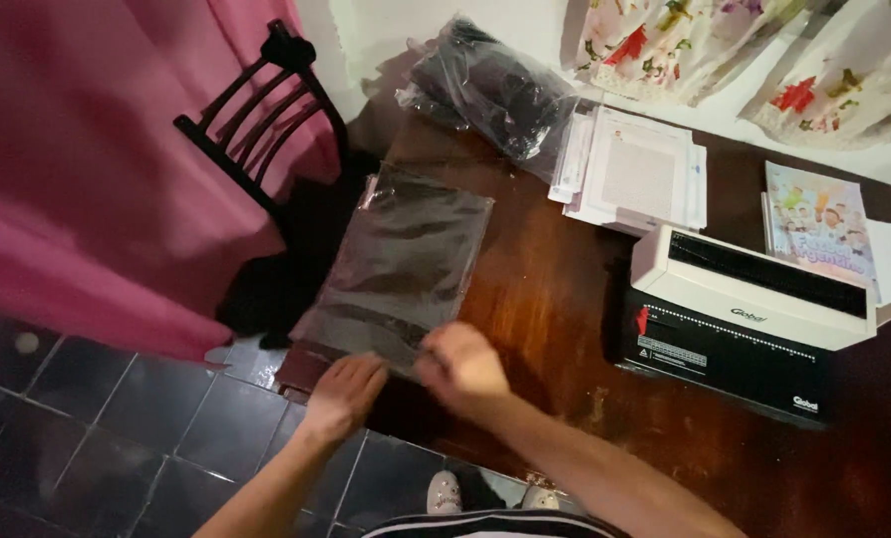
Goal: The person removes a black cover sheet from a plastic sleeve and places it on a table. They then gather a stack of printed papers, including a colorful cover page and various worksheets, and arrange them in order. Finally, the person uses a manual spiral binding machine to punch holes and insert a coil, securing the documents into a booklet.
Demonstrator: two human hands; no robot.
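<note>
Since the clear plastic sleeve (pixel 406 261) looks light, floppy and slick, we pinch its near edge at the surface's (pixel 555 299) corner, left hand (pixel 344 395) flat, right hand (pixel 462 367) closed on it.

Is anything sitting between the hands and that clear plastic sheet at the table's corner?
Nothing visible. The left hand and right hand are already at the near edge of the clear plastic sheet, which lies flat on the wooden table with nothing on it.
</note>
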